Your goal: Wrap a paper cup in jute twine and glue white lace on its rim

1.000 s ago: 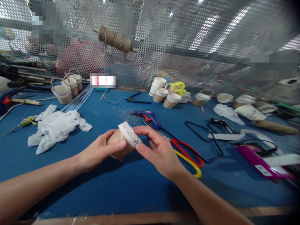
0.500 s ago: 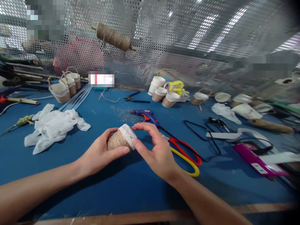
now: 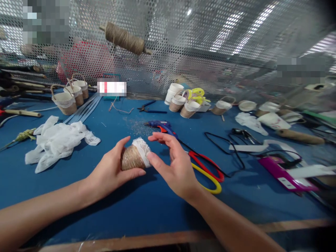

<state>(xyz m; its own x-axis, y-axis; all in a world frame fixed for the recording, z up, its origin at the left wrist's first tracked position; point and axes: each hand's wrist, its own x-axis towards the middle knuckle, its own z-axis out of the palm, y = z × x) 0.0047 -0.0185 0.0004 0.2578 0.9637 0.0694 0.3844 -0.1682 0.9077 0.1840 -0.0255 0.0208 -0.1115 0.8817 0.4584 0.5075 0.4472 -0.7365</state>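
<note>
My left hand [image 3: 111,166] is wrapped round a small cup [image 3: 132,157] covered in brown twine, its thumb along the near side and its index finger raised at the far side. The cup lies tilted sideways, its white lace-banded rim [image 3: 143,152] turned to the right. My right hand [image 3: 175,164] is at that rim: the thumb touches the lace, while the other fingers are spread above and beyond it. Just past the hands lies a blue glue gun [image 3: 161,126] with a red trigger. Scissors [image 3: 207,171] with red and yellow handles lie partly hidden behind my right hand.
White lace [image 3: 60,140] is heaped at left. Twine-wrapped cups with handles [image 3: 65,103] stand back left, more cups [image 3: 189,109] back centre. Pliers [image 3: 152,107] lie between them. A purple power strip [image 3: 283,175] and cables lie right. A twine spool [image 3: 124,38] hangs on the mesh.
The index finger of my left hand has lifted, and my right fingers have risen slightly off the lace rim. The cup has turned a little in my hands. The view has shifted slightly.
</note>
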